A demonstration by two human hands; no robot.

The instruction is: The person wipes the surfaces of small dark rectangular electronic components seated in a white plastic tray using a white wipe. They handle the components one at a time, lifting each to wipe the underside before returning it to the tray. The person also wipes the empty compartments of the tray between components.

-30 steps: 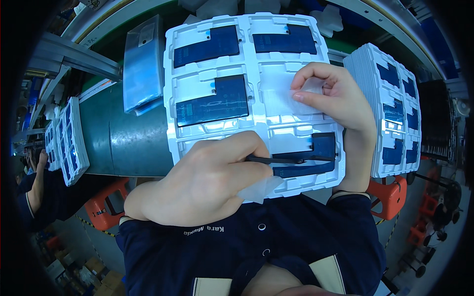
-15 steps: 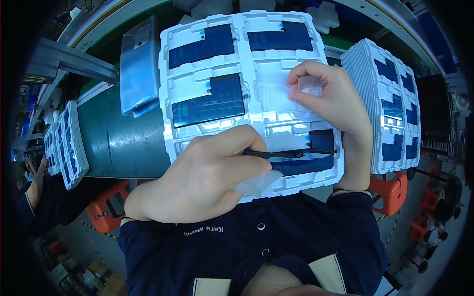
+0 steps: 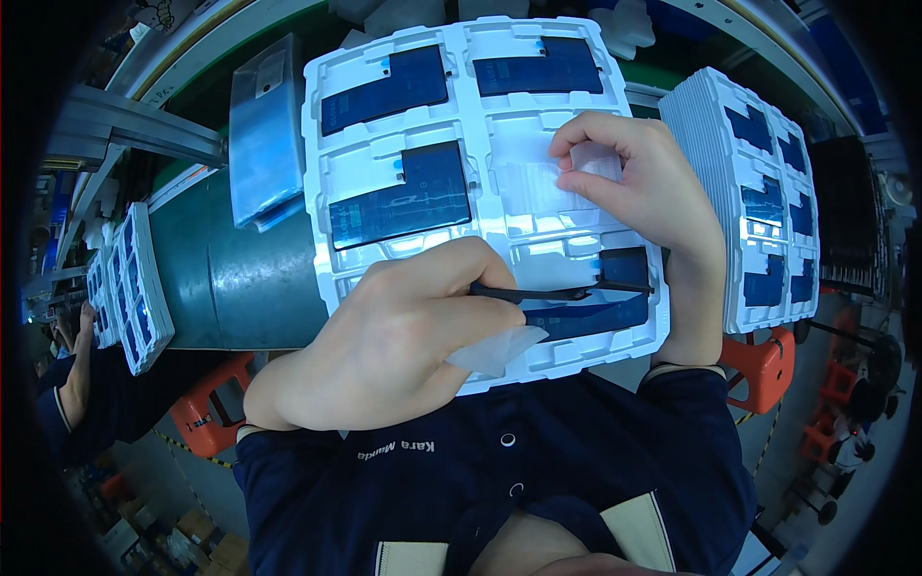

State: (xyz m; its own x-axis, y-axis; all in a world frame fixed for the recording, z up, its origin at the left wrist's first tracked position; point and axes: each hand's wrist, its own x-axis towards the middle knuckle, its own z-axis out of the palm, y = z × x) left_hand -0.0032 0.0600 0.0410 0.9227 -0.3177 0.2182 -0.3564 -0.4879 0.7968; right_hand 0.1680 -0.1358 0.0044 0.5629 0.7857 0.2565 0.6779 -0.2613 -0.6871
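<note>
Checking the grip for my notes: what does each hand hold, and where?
Left hand: black tweezers, gripped at the rear end. Right hand: clear film, pinched at its right edge.

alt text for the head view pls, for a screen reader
Left hand holds black tweezers over a white moulded tray of dark blue flat parts, while the right hand pinches a clear film above an empty pocket. More stacked trays sit to the right.

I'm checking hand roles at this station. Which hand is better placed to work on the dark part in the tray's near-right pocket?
Probably the left hand: its black tweezers already reach that dark part. The right hand is busy pinching clear film one pocket farther away.
</note>
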